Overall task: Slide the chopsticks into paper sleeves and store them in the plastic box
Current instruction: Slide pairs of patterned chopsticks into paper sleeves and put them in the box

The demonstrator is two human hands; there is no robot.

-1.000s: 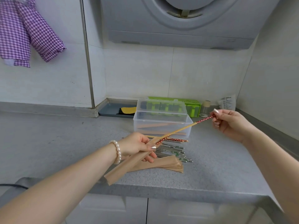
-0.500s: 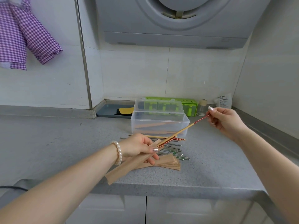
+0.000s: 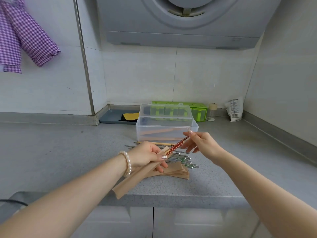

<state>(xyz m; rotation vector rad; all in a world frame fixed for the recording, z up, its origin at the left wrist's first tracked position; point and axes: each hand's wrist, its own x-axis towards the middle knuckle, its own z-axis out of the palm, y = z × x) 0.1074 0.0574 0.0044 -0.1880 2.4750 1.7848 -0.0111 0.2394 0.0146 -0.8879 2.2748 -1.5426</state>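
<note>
My left hand (image 3: pixel 147 156) grips a brown paper sleeve (image 3: pixel 135 179) that slants down toward the counter's front edge. A chopstick with a red patterned end (image 3: pixel 177 145) is mostly inside the sleeve; only the red end sticks out. My right hand (image 3: pixel 201 145) pinches that red end at its tip. Under my hands lie several loose chopsticks (image 3: pixel 183 159) and a stack of brown paper sleeves (image 3: pixel 178 171). Behind them the clear plastic box (image 3: pixel 167 132) stands with its lid up, with sleeved chopsticks inside.
A green plastic holder (image 3: pixel 197 109), a small jar (image 3: pixel 212 111) and a white packet (image 3: pixel 235 109) stand along the back wall. A grey tray with a yellow and black item (image 3: pixel 120 117) is at the back left. The counter's front edge runs just below the sleeves.
My right hand has moved left and down toward my left hand, pushing the chopstick deep into the sleeve. Much less of the chopstick shows now.
</note>
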